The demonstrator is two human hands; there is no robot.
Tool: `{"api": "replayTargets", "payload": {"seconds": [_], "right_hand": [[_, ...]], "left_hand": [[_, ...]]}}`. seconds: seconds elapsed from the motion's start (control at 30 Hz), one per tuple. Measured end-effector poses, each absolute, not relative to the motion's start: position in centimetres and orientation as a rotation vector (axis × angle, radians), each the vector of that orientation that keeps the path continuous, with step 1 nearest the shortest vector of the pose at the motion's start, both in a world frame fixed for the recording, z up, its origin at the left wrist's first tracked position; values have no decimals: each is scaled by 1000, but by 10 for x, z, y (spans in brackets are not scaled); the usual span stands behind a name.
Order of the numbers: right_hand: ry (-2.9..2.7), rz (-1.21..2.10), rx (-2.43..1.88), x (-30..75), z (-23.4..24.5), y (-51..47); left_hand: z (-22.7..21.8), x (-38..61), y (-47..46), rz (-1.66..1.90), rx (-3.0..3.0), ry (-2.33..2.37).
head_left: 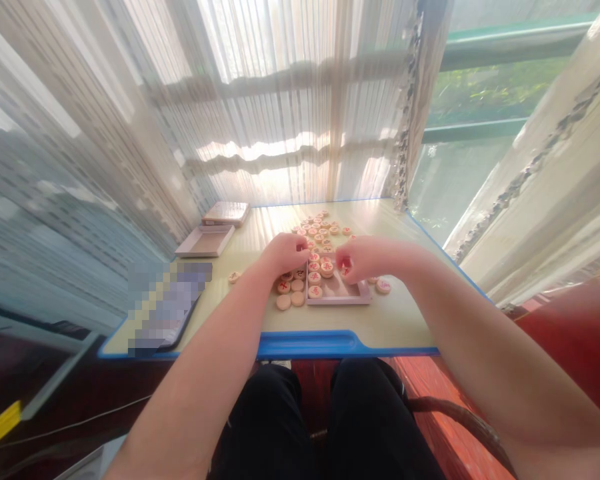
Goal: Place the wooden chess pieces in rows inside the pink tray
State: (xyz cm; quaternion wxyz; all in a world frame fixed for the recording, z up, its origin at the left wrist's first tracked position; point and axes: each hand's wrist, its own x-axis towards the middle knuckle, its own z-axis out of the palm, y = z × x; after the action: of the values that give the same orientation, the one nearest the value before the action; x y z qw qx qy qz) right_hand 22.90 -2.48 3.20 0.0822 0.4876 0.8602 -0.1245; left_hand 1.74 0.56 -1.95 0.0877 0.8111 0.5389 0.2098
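Wooden xiangqi pieces with red characters lie in a loose heap (pixel 317 230) at the far side of the pale table top (pixel 380 313). Several more sit in a shallow pinkish tray (pixel 338 294), stacked or crowded at its far end. My right hand (pixel 363 259) hangs over the tray's far right corner, its fingertips pinching a red-marked piece (pixel 346 268). My left hand (pixel 285 254) is curled just left of the tray, above a group of loose pieces (pixel 287 290). Whether its fingers hold anything is hidden.
A pixelated phone (pixel 167 308) lies at the table's left. Behind it stand a flat box (pixel 226 213) and a shallow box lid (pixel 205 241). A blue edge (pixel 310 345) rims the table. Sheer curtains (pixel 280 100) hang beyond, and my black-clad knees (pixel 330 420) sit below.
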Motion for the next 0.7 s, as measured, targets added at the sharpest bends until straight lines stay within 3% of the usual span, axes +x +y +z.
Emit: {"api": "replayTargets", "payload": {"seconds": [0.2,0.7], "right_hand": [[2562,-439,1508,230,37,-26],[2532,-144,1530,222,32,-20]], "left_hand": [[-18,19,4,628,2401,1609],[-13,20,0,615,2419,1611]]}}
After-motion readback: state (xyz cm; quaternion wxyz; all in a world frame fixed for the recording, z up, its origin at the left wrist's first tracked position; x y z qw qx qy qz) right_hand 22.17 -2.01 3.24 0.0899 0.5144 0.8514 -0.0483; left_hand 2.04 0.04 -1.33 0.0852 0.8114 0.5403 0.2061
